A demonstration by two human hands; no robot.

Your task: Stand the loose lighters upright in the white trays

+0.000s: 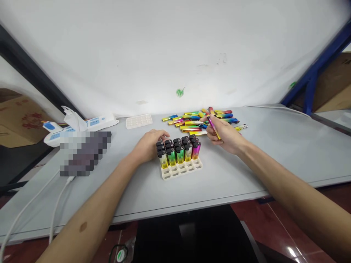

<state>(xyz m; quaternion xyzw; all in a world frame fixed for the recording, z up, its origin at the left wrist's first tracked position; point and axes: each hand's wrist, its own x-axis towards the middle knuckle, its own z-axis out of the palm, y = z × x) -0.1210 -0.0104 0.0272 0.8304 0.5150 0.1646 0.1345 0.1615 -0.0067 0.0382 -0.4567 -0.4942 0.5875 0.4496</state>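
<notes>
A pale plastic tray with rows of oval slots sits in the middle of the table. Lighters with black tops stand upright in its back rows, among them a green one and a magenta one; the front slots are bare. My left hand curls round the tray's back left corner, its fingertips partly hidden behind the lighters. To the right, my right hand is closed on a magenta and gold lighter, tilted in the fingers. Just beyond it lies a loose pile of shiny multicoloured lighters.
Another pale slotted tray lies by the wall. At the left are a power strip with plugs, a pixelated dark object and white cables. Cardboard boxes stand beyond both ends of the table.
</notes>
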